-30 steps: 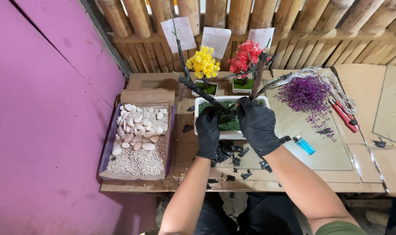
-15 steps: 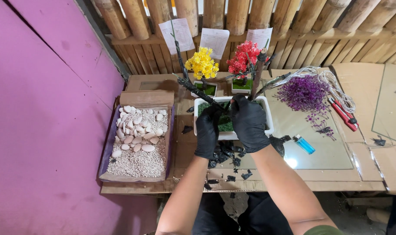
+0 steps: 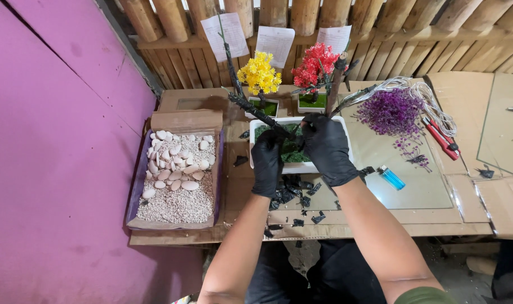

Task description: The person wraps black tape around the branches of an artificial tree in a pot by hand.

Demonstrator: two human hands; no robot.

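Both my hands wear black gloves and work over a white rectangular pot [image 3: 301, 167] filled with green moss. My left hand [image 3: 267, 163] is closed around the base of a dark wrapped branch [image 3: 251, 107] that rises from the pot toward the upper left. My right hand [image 3: 327, 148] presses on the moss beside the branch base, fingers curled; what it grips is hidden. A second bare dark trunk [image 3: 336, 84] stands up at the pot's right end. Black tape scraps [image 3: 296, 197] lie in front of the pot.
A cardboard box of white pebbles and gravel [image 3: 177, 180] sits to the left. Small yellow [image 3: 260, 74] and red [image 3: 315, 65] flower trees stand behind. Purple flower sprigs [image 3: 391, 111], coiled wire [image 3: 431, 98], red pliers [image 3: 439, 138] and a blue lighter [image 3: 391, 178] lie right. A pink wall runs along the left.
Both hands have stayed on the pot, shifting slightly up toward the branch base. The branch and pot have barely moved.
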